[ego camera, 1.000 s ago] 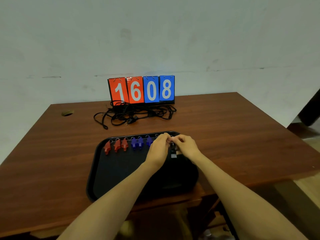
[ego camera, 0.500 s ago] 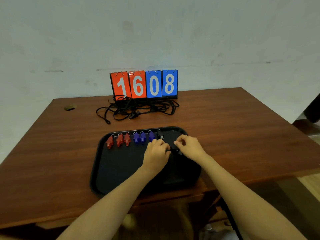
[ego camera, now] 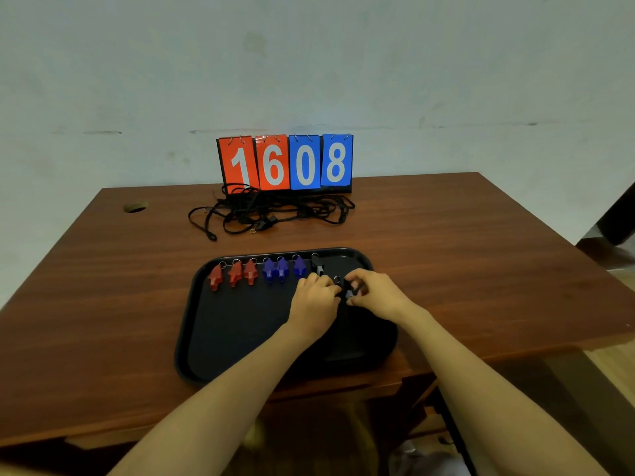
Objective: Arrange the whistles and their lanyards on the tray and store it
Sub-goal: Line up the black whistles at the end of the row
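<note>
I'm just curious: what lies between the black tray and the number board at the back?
A tangle of black lanyards lies there on the table, just before the number board; bare wood separates it from the tray. The head view shows this.

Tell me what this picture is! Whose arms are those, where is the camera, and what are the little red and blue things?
There is no machine here: those are a person's two bare arms. The camera sits on the person's head and looks forward and down, so you see what they see. On the brown table lies a black tray. Along its far edge stand three red whistles, three blue whistles and one black whistle. The left hand and the right hand meet over the tray, and both pinch a second black whistle between their fingertips. Further back, a tangle of black lanyards lies in front of a flip scoreboard that reads 1608. The held whistle probably joins the row next.
</note>
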A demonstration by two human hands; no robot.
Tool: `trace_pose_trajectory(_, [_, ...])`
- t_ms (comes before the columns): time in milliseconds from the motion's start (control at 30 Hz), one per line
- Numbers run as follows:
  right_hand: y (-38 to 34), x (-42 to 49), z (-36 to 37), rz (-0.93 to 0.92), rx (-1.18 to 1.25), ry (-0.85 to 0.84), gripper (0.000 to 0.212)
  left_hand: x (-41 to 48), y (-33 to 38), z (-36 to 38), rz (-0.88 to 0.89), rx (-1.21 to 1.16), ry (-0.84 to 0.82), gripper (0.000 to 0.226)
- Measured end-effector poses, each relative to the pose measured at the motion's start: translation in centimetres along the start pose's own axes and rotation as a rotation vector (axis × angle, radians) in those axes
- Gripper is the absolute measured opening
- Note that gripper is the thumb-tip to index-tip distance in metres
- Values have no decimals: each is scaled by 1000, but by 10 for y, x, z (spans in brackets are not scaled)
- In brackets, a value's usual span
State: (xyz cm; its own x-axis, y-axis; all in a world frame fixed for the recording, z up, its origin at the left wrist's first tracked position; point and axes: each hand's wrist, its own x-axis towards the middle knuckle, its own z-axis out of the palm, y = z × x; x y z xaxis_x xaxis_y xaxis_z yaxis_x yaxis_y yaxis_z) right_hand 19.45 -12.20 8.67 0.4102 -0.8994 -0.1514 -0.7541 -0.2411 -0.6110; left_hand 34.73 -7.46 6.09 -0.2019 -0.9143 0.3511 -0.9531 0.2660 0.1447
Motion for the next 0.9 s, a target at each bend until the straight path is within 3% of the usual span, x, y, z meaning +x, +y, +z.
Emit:
trace_pose_trajectory(333, [-19, 39, 4, 31, -113, 116, 46, 24, -27, -16, -142, 159, -180, 45])
trace_pose_trajectory(567, [-20, 48, 8, 24, -143, 138, 46, 22, -31, -16, -138, 169, -262, 47])
trace_pose_trajectory(900, [-22, 48, 7, 4, -175, 110, 50, 20, -35, -18, -141, 123, -240, 49])
